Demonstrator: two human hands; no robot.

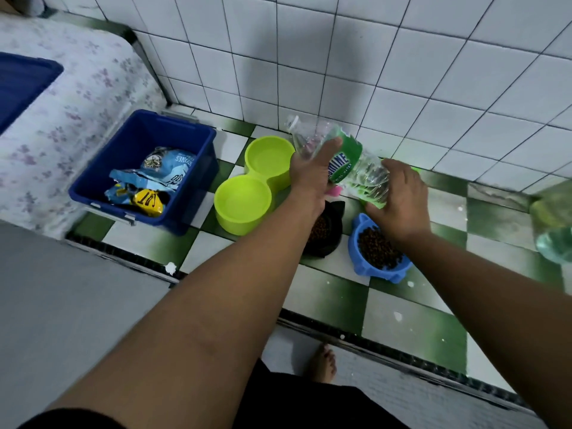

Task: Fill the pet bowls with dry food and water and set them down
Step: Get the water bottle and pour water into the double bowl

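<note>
We see a clear plastic water bottle with a green label [346,159] held off the floor between both hands. It is tilted, with its neck pointing to 11 o'clock and its base to 5 o'clock. The left hand [309,171] grips the upper body. Its thumb [332,145] lies along the top of the label, and its other fingers are hidden behind the bottle. The right hand [402,199] cups the base, with its fingers [373,207] curled under the ribbed end. The neck is blurred, so we cannot tell whether a cap is on.

The neck hangs just beside the far cup of a lime-green plastic double bowl [235,224], which stands on the floor at 9 o'clock from the bottle. At 6 o'clock, below the left wrist, is a black bowl with cat ears [335,235] holding brown kibble. A blue plastic bowl [353,243], also full of kibble, sits near it under the right wrist.

At 9 o'clock from the green bowls stands a dark blue plastic bin [198,187] holding crumpled blue and yellow food bags [148,181]. All of these rest on a green-and-white checkered tile floor [402,320] against a white tiled wall [371,57]. A bare foot [323,362] shows at 6 o'clock.
</note>
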